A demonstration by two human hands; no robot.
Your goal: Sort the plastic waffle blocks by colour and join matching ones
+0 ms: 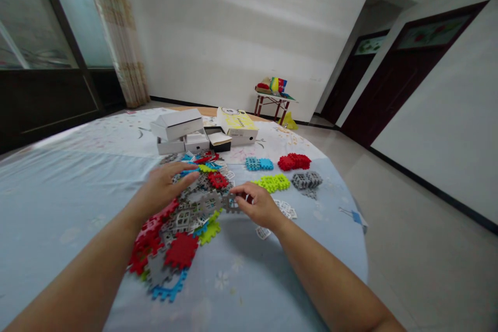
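Observation:
A mixed pile of interlocking plastic building tiles (182, 250) in red, grey, blue and lime green lies in front of me. Over its far part is my left hand (165, 187), fingers stretched out and thumb apart, close to a blue tile (190, 170); whether it touches that tile I cannot tell. My right hand (257, 202) pinches a grey window-frame tile (231, 203) at the pile's right edge. Sorted by colour to the right are blue tiles (259, 164), red tiles (294, 161), lime green tiles (274, 183) and grey tiles (307, 180). White lattice pieces (286, 209) lie near my right wrist.
Behind the pile stand white boxes (177, 124), a black box (220, 146) and a yellow-and-white box (238, 125). A blue clip (355, 216) sits at the right edge of the cloth-covered round table (241, 290). A small side table (274, 97) stands by the wall.

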